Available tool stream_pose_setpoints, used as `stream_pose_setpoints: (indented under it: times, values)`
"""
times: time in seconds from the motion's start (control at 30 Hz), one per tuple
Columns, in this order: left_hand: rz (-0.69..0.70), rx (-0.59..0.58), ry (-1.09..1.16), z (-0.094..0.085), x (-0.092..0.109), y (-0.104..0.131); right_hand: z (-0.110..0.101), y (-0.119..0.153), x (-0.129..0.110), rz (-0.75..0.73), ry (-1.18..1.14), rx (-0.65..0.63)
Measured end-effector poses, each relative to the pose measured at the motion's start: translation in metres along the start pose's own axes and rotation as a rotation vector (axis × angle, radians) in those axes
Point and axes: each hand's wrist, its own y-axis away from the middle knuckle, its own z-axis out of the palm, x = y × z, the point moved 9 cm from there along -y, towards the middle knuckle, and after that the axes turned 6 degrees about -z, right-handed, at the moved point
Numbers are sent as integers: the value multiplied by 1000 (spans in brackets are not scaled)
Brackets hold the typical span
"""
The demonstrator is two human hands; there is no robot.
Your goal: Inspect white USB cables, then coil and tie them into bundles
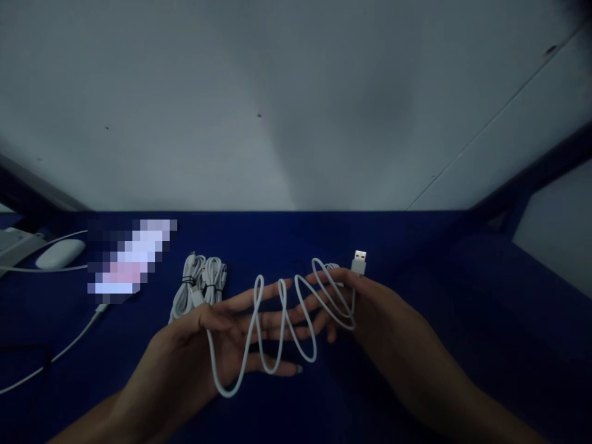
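Observation:
A white cable (280, 364) hangs in several loose loops across the fingers of both hands, above a blue surface. My left hand (208, 339) has its fingers stretched to the right under the loops, and its thumb lies at one plug (197, 296), holding that end of the cable. My right hand (365, 308) reaches in from the right with fingers spread under the loops; the cable's USB plug (359, 263) sticks up beside its index finger base. The fingertips of the two hands overlap or nearly meet in the middle.
Tied bundles of white cable (213, 277) lie behind my left hand. Further left are a blurred-out lit device (134, 259) with a cable plugged in, a white rounded object (60, 254) and a white box-like item (16, 246). A pale panel (259, 160) stands behind the blue surface (277, 237).

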Motion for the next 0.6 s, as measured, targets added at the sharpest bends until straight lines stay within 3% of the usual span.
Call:
stream_pose_setpoints:
  times: [0.6]
  values:
    - [5, 108, -18, -9, 1, 3, 1, 1, -6, -23, 9, -4]
